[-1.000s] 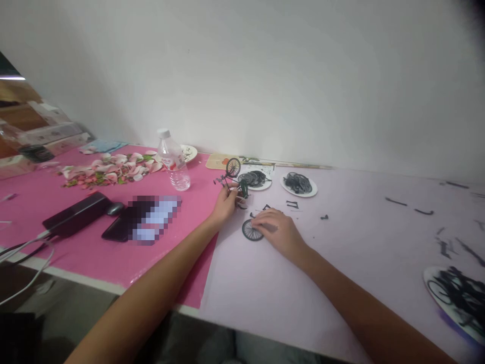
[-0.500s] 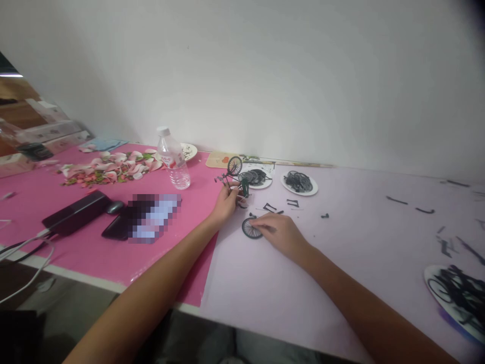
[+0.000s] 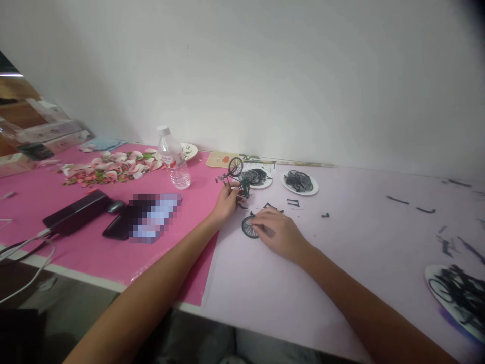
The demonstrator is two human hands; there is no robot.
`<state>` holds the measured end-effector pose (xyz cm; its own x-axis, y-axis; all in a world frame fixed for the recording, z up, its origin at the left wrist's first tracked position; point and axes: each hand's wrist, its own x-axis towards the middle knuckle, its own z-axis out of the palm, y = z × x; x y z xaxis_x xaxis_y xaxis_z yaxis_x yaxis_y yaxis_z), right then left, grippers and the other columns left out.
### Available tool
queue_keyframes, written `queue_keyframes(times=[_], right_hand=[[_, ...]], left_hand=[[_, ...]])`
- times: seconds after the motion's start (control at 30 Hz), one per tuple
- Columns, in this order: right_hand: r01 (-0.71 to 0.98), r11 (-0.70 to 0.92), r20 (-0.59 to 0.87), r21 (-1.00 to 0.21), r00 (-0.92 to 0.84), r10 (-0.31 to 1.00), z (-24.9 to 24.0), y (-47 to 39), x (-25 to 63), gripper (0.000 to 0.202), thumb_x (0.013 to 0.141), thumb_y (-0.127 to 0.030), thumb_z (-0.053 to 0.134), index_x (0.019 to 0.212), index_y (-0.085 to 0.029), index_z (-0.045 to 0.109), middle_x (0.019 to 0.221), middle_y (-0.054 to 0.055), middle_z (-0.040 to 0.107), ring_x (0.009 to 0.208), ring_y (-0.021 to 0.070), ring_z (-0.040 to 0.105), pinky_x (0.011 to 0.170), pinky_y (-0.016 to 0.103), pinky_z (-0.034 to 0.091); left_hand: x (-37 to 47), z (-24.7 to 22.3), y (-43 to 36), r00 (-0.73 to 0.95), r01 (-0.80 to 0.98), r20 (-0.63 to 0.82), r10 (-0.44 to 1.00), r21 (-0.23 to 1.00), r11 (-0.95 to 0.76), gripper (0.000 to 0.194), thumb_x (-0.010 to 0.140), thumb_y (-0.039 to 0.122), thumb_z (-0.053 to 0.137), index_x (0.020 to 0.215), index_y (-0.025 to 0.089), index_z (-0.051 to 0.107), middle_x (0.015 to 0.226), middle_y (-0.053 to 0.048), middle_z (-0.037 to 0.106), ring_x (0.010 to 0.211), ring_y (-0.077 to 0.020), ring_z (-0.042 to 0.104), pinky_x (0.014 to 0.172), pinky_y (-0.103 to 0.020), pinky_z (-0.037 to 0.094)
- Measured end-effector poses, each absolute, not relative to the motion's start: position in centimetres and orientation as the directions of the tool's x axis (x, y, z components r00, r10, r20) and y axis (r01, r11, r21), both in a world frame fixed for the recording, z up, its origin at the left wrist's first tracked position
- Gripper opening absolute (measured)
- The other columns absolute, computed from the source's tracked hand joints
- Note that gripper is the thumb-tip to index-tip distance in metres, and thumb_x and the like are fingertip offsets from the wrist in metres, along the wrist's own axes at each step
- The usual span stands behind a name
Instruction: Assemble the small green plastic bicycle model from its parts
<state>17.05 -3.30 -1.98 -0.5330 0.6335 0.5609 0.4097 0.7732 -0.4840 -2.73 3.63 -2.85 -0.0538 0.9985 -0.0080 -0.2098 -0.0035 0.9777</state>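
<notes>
My left hand is closed on a small dark model bicycle, whose one visible wheel points up and away from me. Over the pale part of the table, my right hand pinches a loose spoked wheel at its middle, between thumb and forefinger. Just beyond the right fingers lie small black frame pieces, some partly hidden by the hand. A white plate of dark wheels stands behind the left hand, and a second plate of wheels is to its right.
A water bottle, pink flower pieces, a phone and a black box with cables occupy the pink side. At the right edge is a plate of black parts, with thin loose pieces beyond it.
The loose wheel and my right fingertips have shifted very slightly left, and the wheel looks a little more turned. My left hand keeps its hold on the bicycle.
</notes>
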Motion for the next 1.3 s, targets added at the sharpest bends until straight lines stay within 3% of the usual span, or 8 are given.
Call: queue_keyframes(times=[0.17, 0.4, 0.6, 0.83, 1.0, 1.3], right_hand=[[0.386, 0.804, 0.538, -0.451, -0.601, 0.591, -1.4, -3.8, 16.4, 0.022, 0.091, -0.014, 0.069, 0.106, -0.027, 0.079, 0.110, 0.004, 0.079, 0.112, 0.0264, 0.063, 0.100, 0.048, 0.055], [0.402, 0.792, 0.509, -0.459, -0.612, 0.606, -1.9, -3.9, 16.1, 0.021, 0.095, -0.015, 0.067, 0.105, -0.027, 0.080, 0.107, 0.003, 0.080, 0.113, 0.0255, 0.064, 0.100, 0.046, 0.055], [0.390, 0.807, 0.602, -0.443, -0.538, 0.590, -1.6, -3.1, 16.7, 0.015, 0.091, -0.015, 0.070, 0.097, -0.025, 0.080, 0.097, 0.005, 0.080, 0.103, 0.0251, 0.066, 0.093, 0.046, 0.057], [0.371, 0.792, 0.579, -0.486, -0.542, 0.609, -1.8, -2.4, 17.4, 0.013, 0.090, -0.014, 0.068, 0.087, -0.024, 0.076, 0.086, 0.005, 0.077, 0.090, 0.0233, 0.068, 0.085, 0.041, 0.059], [0.423, 0.725, 0.542, -0.544, -0.483, 0.688, -2.4, -2.5, 17.6, 0.014, 0.090, -0.014, 0.070, 0.100, -0.023, 0.073, 0.096, 0.005, 0.075, 0.087, 0.0199, 0.071, 0.085, 0.035, 0.059], [0.448, 0.713, 0.542, -0.539, -0.464, 0.701, -2.8, -2.7, 17.4, 0.013, 0.091, -0.022, 0.073, 0.104, -0.025, 0.076, 0.098, 0.004, 0.079, 0.084, 0.0195, 0.074, 0.081, 0.033, 0.062]], left_hand=[[-2.7, -2.8, 3.6, -0.055, -0.218, -0.012, 0.998, 0.976, -0.001, 0.018, 0.097, 0.026, 0.055, 0.112, 0.018, 0.052, 0.085, -0.002, 0.065, 0.061, -0.0124, 0.066, 0.052, -0.022, 0.046], [-2.7, -2.9, 3.6, -0.053, -0.217, -0.012, 0.999, 0.976, 0.001, 0.017, 0.098, 0.025, 0.052, 0.113, 0.017, 0.052, 0.085, -0.002, 0.065, 0.061, -0.0124, 0.066, 0.052, -0.021, 0.045], [-2.7, -3.1, 3.7, -0.049, -0.244, -0.006, 0.999, 0.970, -0.006, 0.019, 0.097, 0.029, 0.056, 0.111, 0.016, 0.053, 0.084, -0.002, 0.064, 0.060, -0.0121, 0.065, 0.054, -0.023, 0.048], [-2.6, -2.8, 3.5, -0.043, -0.257, -0.009, 0.999, 0.966, -0.003, 0.014, 0.099, 0.026, 0.054, 0.109, 0.016, 0.054, 0.080, 0.000, 0.062, 0.058, -0.0121, 0.065, 0.055, -0.024, 0.049], [-2.7, -2.9, 3.4, -0.038, -0.233, 0.008, 0.999, 0.972, -0.017, 0.014, 0.100, 0.024, 0.053, 0.110, 0.016, 0.055, 0.079, 0.000, 0.063, 0.059, -0.0119, 0.065, 0.056, -0.023, 0.049], [-2.7, -2.7, 3.4, -0.044, -0.222, -0.007, 0.999, 0.975, -0.003, 0.015, 0.101, 0.026, 0.054, 0.111, 0.015, 0.056, 0.080, -0.001, 0.063, 0.060, -0.0125, 0.065, 0.056, -0.023, 0.048]])
